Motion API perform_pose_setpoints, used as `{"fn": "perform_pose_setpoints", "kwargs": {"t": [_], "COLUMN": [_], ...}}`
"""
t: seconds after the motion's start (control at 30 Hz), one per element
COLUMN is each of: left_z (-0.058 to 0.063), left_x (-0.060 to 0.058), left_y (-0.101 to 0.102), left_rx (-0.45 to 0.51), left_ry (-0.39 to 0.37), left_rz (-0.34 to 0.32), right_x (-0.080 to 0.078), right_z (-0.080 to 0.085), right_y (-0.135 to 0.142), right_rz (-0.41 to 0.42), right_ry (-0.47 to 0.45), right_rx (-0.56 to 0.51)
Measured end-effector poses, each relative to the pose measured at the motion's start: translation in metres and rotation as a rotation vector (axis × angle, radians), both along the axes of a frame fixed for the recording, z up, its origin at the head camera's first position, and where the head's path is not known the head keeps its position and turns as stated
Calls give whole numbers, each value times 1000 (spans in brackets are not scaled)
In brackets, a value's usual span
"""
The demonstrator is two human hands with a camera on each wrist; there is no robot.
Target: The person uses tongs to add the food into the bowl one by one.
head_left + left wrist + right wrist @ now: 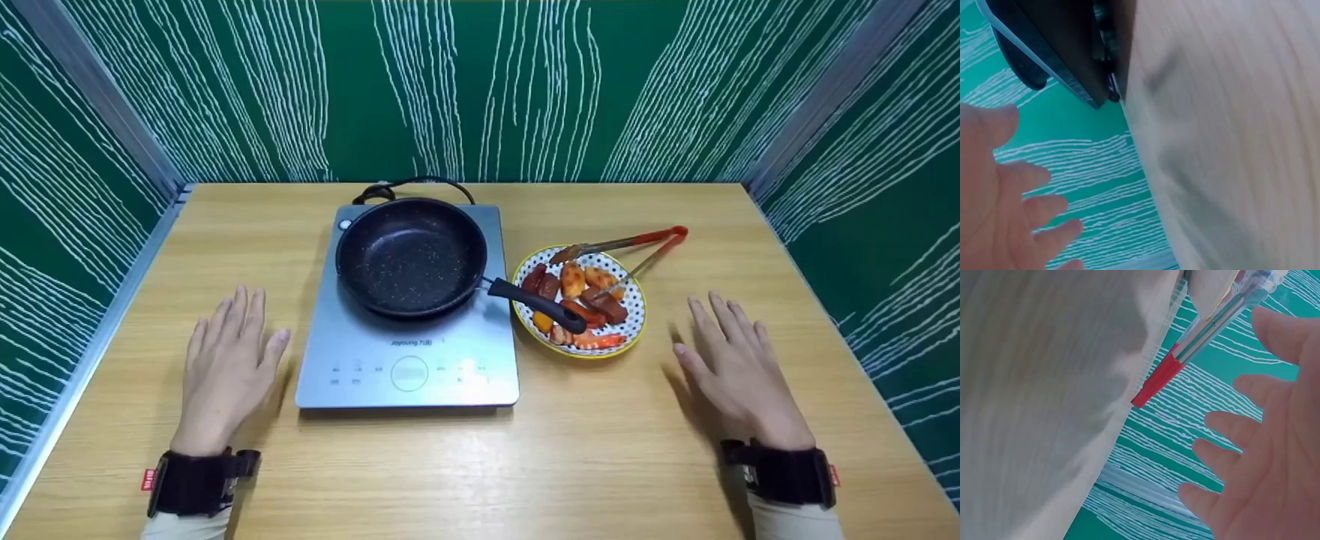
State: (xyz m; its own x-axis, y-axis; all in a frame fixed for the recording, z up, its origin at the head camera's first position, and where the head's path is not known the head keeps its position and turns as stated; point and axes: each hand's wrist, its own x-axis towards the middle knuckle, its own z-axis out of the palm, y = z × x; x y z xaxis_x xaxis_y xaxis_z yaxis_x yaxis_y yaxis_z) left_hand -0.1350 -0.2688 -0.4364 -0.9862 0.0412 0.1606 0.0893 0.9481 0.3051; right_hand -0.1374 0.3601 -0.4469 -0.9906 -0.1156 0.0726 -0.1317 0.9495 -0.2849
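My left hand (229, 367) is over the table left of the induction cooktop (409, 360), palm down with fingers extended and nothing in it. A black speckled frying pan (412, 262) sits on the cooktop, its handle (536, 304) pointing right across the edge of a dotted plate (636, 330). On that plate lie several food pieces, among them sausage-like chunks (611, 309) and a shrimp (600, 341). Tongs with red handles (660, 236) lean on the plate. To the right of it my right hand (739, 367) hovers above the table, fingers spread, holding nothing; the right wrist view shows its bare palm (1280, 478).
A black power cord (431, 178) loops behind the pan at the cooktop's back edge. Green panels (525, 90) with white wavy lines wall the wooden table (420, 480) at the back and both sides. Each wrist wears a black strap (191, 484).
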Motion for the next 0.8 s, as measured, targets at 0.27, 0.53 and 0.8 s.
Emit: {"fn": "perform_pose_setpoints", "kwargs": {"t": [0.27, 0.53, 0.8], "left_z": [29, 51, 60], "left_x": [-5, -14, -17], "left_y": [32, 87, 124], "left_rx": [79, 98, 143], "left_ry": [206, 306, 256], "left_rz": [0, -143, -194], "right_x": [-14, -26, -35], "right_z": [34, 68, 76], "right_y": [-14, -32, -68], "right_rz": [50, 95, 154], "right_ry": [-43, -35, -54], "right_rx": [-14, -63, -194]}}
